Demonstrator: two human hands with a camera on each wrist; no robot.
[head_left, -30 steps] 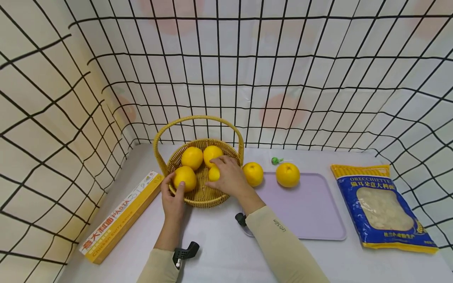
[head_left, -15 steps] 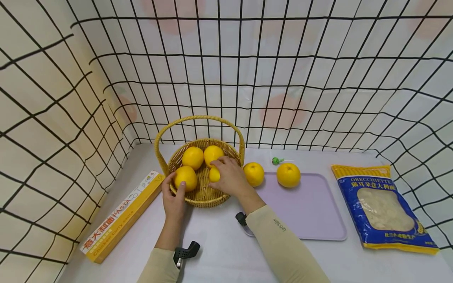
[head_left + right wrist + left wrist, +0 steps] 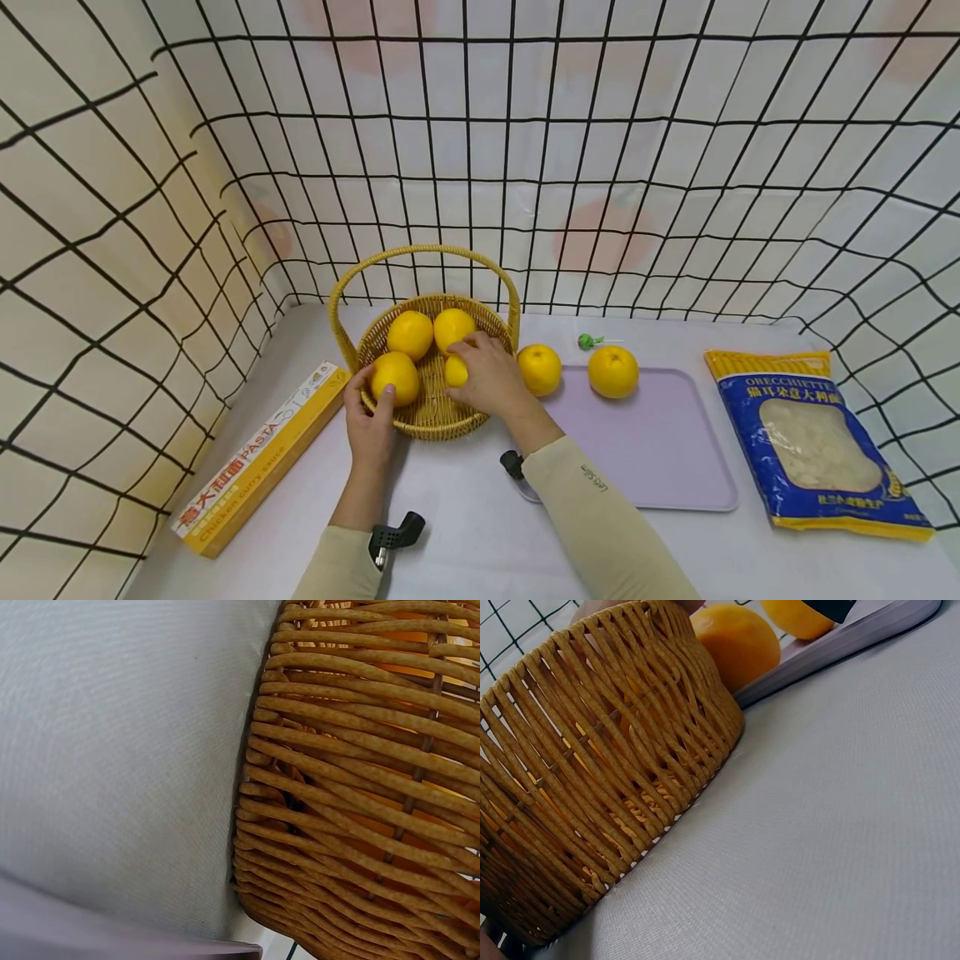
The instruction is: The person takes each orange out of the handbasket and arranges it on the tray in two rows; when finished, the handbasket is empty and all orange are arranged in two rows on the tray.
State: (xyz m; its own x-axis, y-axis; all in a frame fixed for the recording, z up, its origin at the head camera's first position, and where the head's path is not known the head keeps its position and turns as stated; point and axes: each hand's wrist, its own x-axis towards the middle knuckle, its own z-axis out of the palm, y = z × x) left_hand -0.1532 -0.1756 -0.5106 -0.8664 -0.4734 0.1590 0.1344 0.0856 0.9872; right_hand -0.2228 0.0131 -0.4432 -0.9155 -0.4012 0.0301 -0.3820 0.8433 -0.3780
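Observation:
In the head view, a wicker basket (image 3: 431,429) with a tall arched handle holds several oranges. My left hand (image 3: 372,421) is at its left front rim, with thumb and fingers around the front-left orange (image 3: 397,377). From the right, my right hand (image 3: 491,375) reaches over the rim and grips another orange (image 3: 456,371), mostly hidden under the palm. Behind these lie two more oranges, one at the back left (image 3: 410,335) and one at the back right (image 3: 453,328). Both wrist views show mainly the woven basket wall (image 3: 622,742), and the fingers are largely out of sight there.
Right of the basket are a lilac tray (image 3: 660,450) and two oranges, one beside the basket (image 3: 539,369) and one at the tray's back edge (image 3: 613,372). A green lollipop (image 3: 587,342) lies behind. A pasta box (image 3: 262,458) lies left, a blue pasta bag (image 3: 817,442) right. Black netting surrounds the table.

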